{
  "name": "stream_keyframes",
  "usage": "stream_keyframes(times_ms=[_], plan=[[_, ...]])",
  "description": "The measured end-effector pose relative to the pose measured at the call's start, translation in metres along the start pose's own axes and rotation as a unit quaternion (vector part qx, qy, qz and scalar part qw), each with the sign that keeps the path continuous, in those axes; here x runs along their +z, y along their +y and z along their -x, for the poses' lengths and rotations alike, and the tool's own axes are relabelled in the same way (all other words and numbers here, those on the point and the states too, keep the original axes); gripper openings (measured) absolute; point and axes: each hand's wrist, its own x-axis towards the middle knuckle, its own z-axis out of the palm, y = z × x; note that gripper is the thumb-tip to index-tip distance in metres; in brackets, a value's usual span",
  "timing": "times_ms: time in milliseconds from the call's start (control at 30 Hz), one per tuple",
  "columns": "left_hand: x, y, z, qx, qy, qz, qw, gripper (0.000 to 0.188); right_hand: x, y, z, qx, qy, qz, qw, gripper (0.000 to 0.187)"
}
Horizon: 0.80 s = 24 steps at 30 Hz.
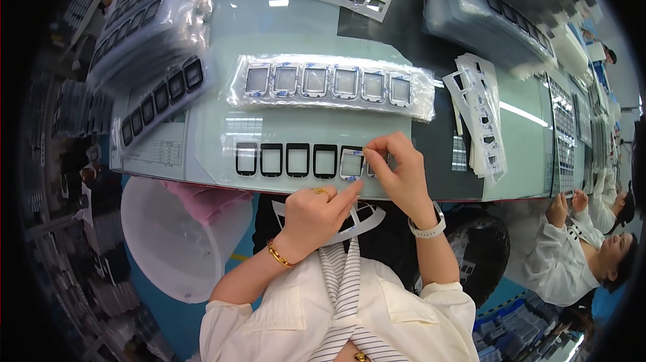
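Note:
Along the table's near edge lies a row of small black rectangular frames (298, 161). The fifth frame (351, 163) carries a white-and-blue printed film layer, and another film-covered piece beside it is partly hidden by my right hand (397, 167). Thumb and forefinger of that hand pinch together at the fifth frame's right edge; what they grip is too small to make out. My left hand (313, 214) is curled over a white cut-out strip (367, 223) hanging below the table edge, its forefinger reaching to the fifth frame's lower edge.
Beyond the row, a clear plastic tray (330, 83) holds several film-covered frames. Stacked trays stand far left (151, 29) and far right (481, 22). Used white strips (479, 116) lie to the right. A white bin (171, 247) stands below left; a co-worker (572, 254) sits at right.

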Motion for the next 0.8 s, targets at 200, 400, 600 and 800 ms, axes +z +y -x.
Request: stream_keyframes(times_ms=[200,400,600,800], plan=[[0.003,0.004,-0.003,-0.019,-0.002,0.002,1.0,0.026,-0.005,-0.005,-0.004,-0.001,-0.017,0.0,1.0,0.009],[0.003,0.005,-0.003,-0.03,-0.008,0.008,0.999,0.023,-0.002,-0.001,-0.012,-0.104,-0.016,0.103,0.989,0.011],[0.003,0.005,-0.002,-0.032,-0.011,0.01,0.999,0.022,0.001,-0.005,-0.015,-0.114,-0.027,0.172,0.978,0.012],[0.004,0.001,-0.001,-0.039,0.006,0.058,0.998,0.023,-0.013,-0.029,-0.009,-0.104,0.008,0.263,0.959,0.025]])
